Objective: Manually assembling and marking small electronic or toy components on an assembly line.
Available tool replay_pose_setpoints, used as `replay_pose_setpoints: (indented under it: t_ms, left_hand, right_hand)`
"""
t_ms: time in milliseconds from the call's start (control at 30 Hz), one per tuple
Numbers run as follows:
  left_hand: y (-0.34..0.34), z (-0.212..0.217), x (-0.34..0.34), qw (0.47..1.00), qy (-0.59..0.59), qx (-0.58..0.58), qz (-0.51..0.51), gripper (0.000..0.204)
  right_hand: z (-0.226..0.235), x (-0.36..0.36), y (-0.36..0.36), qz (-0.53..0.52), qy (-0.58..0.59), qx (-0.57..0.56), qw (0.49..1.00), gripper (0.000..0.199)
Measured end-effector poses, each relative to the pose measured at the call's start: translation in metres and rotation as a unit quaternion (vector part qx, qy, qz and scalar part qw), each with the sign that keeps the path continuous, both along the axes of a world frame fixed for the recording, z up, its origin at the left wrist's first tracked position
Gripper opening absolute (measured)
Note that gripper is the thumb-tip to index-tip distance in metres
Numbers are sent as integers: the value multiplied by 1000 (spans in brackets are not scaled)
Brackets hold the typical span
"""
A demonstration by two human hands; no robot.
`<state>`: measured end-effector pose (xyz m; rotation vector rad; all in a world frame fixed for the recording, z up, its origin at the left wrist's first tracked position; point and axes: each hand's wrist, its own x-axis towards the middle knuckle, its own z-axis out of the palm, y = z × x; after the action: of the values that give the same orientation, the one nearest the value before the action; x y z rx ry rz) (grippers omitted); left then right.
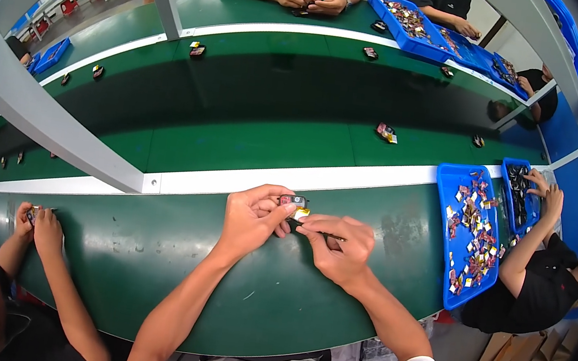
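Observation:
My left hand (252, 216) pinches a small black part (293, 201) with a reddish face above the green table (147, 257). A yellow tab (301, 213) sticks out just under the part. My right hand (337, 245) is closed around a thin dark tool (329, 235) whose tip lies near the yellow tab. Both hands meet near the white strip (347, 179) at the edge of the conveyor.
A blue tray (444, 223) with several small coloured parts lies to my right, a second blue tray (509, 173) beside it under a co-worker's hand (548, 194). Small parts (386, 132) ride the green belt. Another person's hands (37, 224) work at my left; people sit across.

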<state>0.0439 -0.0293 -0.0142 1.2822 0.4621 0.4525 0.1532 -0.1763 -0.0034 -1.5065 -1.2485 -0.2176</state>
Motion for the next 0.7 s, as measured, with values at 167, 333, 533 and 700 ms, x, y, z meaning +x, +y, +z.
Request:
replay_pose_setpoints:
  t_ms: [167, 333, 533, 700]
  left_hand:
    - [0, 1, 3, 1000, 15, 20, 2, 20]
    - [23, 6, 23, 994, 44, 39, 92, 19]
    - [134, 12, 50, 930, 148, 269, 200, 20]
    - [181, 21, 21, 577, 365, 683, 259, 22]
  right_hand:
    - [-1, 4, 0, 0, -31, 1, 1000, 17]
    - [-3, 11, 1, -25, 46, 74, 996, 16]
    - [-10, 16, -1, -64, 94, 70, 991, 13]
    - [-7, 15, 2, -67, 120, 74, 988, 17]
